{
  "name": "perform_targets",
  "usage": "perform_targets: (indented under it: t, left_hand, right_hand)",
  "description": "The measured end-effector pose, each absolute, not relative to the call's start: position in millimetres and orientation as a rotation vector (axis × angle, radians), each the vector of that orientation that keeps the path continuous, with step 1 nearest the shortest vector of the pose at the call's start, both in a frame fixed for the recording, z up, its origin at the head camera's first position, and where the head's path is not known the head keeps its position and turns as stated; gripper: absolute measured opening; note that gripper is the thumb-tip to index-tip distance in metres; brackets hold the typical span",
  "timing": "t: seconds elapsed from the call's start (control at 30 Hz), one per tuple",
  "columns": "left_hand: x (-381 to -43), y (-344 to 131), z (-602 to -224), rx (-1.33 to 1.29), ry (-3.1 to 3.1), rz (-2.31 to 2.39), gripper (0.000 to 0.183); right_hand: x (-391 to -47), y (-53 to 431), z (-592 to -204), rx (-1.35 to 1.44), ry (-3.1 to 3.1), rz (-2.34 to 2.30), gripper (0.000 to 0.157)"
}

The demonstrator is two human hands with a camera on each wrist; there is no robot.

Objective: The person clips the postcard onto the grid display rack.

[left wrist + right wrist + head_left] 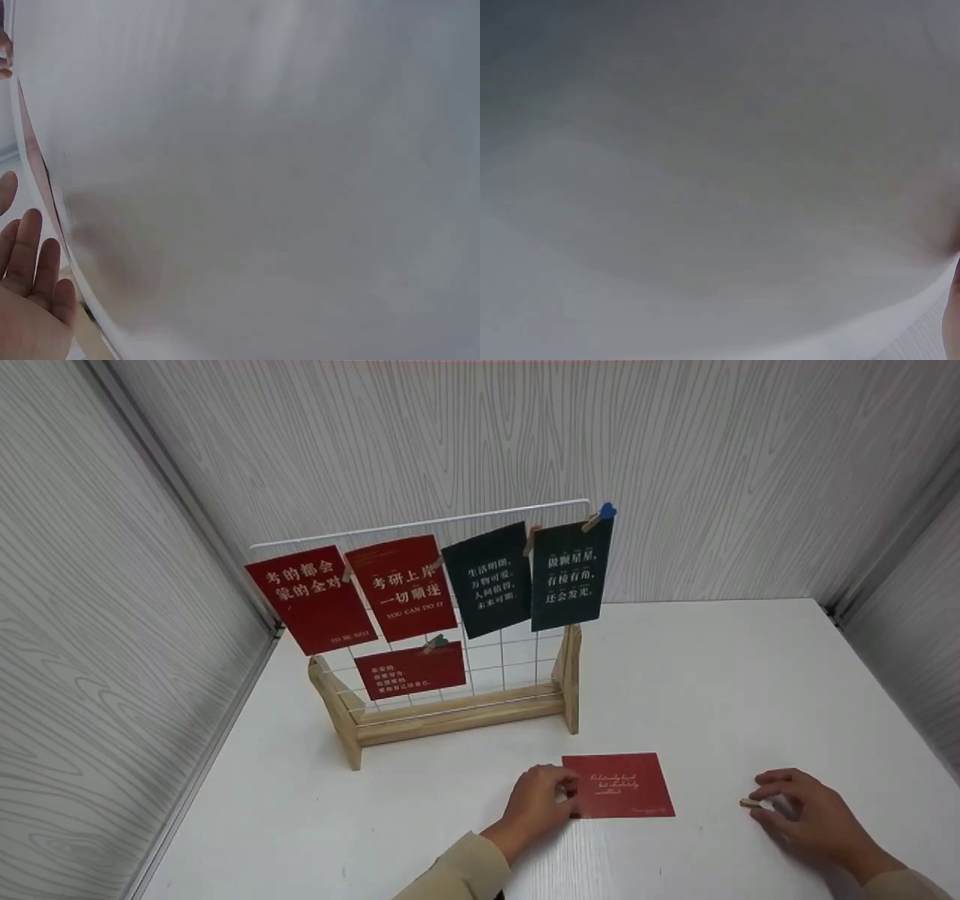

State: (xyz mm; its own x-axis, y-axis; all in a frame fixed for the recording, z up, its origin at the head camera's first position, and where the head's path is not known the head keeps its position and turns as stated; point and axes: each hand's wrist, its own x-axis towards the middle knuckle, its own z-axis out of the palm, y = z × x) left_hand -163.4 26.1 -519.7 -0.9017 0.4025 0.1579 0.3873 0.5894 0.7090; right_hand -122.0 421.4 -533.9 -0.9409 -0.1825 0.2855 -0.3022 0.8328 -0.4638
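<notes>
A red card with pale script lies flat on the white table. At its left edge is my left hand, with its fingertips overlapping the card's margin. The left wrist view shows the fingers loosely bent and spread beside the thin pinkish edge of the card. Off to the right of the card, my right hand pinches a small wooden clothespin with a white decoration, between thumb and fingers. Only a sliver of the right hand appears in the right wrist view.
Behind the card stands a white wire grid rack on a wooden base. Several red and dark green cards hang on it by clothespins, one with a blue heart. Wood-grain panels enclose the table at back and sides.
</notes>
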Motion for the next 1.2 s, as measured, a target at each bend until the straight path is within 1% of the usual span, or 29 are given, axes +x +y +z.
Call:
perform_targets:
  t: [0.1, 0.3, 0.43, 0.77, 1.2]
  left_hand:
    - [-168.2, 28.5, -521.2, 0.669, 2.859, 1.211, 0.035]
    - [-177.0, 31.8, -521.6, 0.664, 2.909, 1.138, 0.062]
    - [-180.0, 32.7, -523.0, 0.638, 2.881, 1.062, 0.073]
    - [-177.1, 33.2, -522.4, 0.559, 2.789, 1.078, 0.079]
    - [-178.6, 32.9, -522.8, 0.645, 2.672, 1.275, 0.082]
  right_hand:
    - [-122.3, 421.1, -534.0, 0.377, -2.783, 0.755, 0.028]
    - [-122.2, 419.7, -533.8, 0.392, -2.766, 0.747, 0.028]
    - [-122.5, 418.8, -533.5, 0.397, -2.755, 0.763, 0.028]
    - [-130.0, 408.7, -529.3, 0.327, -2.79, 0.809, 0.026]
    - [-158.7, 365.0, -513.5, 0.248, -2.915, 1.077, 0.019]
